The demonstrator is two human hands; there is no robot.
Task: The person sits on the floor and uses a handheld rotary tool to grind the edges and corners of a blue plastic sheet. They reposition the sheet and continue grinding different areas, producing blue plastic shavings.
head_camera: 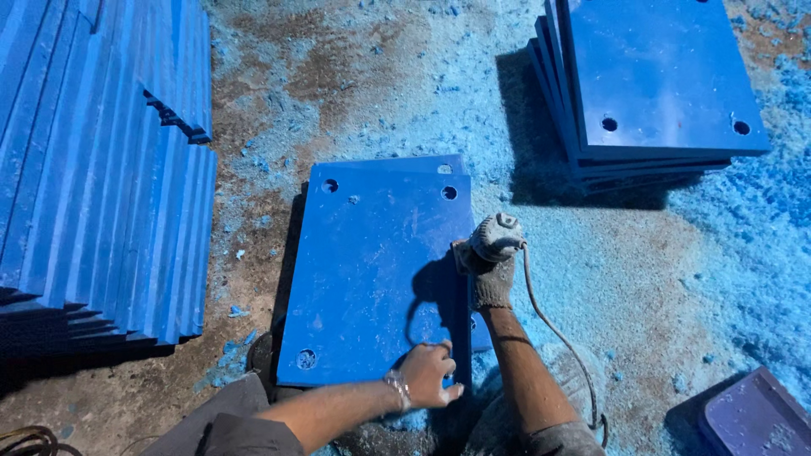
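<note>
We press our bare left hand flat, fingers spread, on the near corner of a flat blue rectangular plastic plate with corner holes lying on the shavings-strewn ground. Our gloved right hand is clamped around a small grey corded power tool at the plate's right edge.

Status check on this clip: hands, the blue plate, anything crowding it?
Left hand flat on the blue plate, near corner. Gloved right hand grips corded power tool at plate's right edge. Plate stacks apart; shavings all around.
</note>
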